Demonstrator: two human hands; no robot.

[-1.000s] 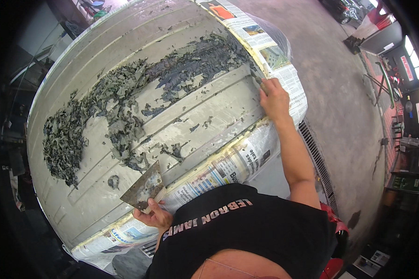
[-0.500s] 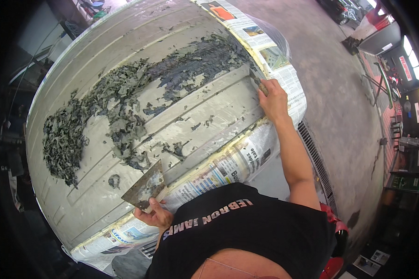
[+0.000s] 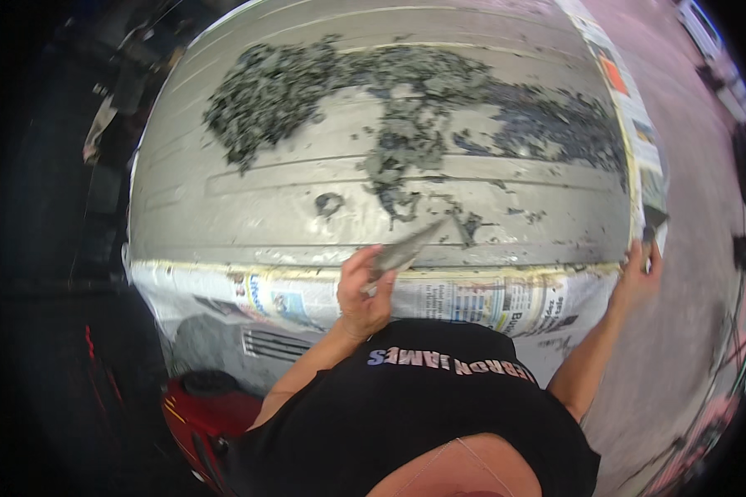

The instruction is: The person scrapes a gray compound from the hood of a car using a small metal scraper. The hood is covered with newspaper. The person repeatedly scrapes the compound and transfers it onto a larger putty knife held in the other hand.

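My left hand (image 3: 365, 290) is closed on a flat metal plate (image 3: 414, 246), which is tilted nearly edge-on over the near edge of a ribbed, beige vehicle roof (image 3: 265, 214). Out at the near right corner, my right hand (image 3: 638, 272) grips a putty knife (image 3: 654, 219), its dark blade pointing away from me beside the newspaper there. Crumpled dark grey paint flakes (image 3: 261, 99) lie heaped on the left of the roof. A trail of them runs to a patch of loosened dark paint (image 3: 555, 120) at the right. A small curled flake (image 3: 329, 204) lies nearer to me.
Newspaper (image 3: 439, 305) is taped along the roof's near edge, and more newspaper (image 3: 617, 76) along the right edge. Below me at the left is a red object with a black top (image 3: 215, 402). Concrete floor (image 3: 680, 273) stretches along the right side.
My view has turned, so the roof now lies squarer before me. My right hand has brought the putty knife off the roof to the corner. The plate in my left hand has tipped edge-on.
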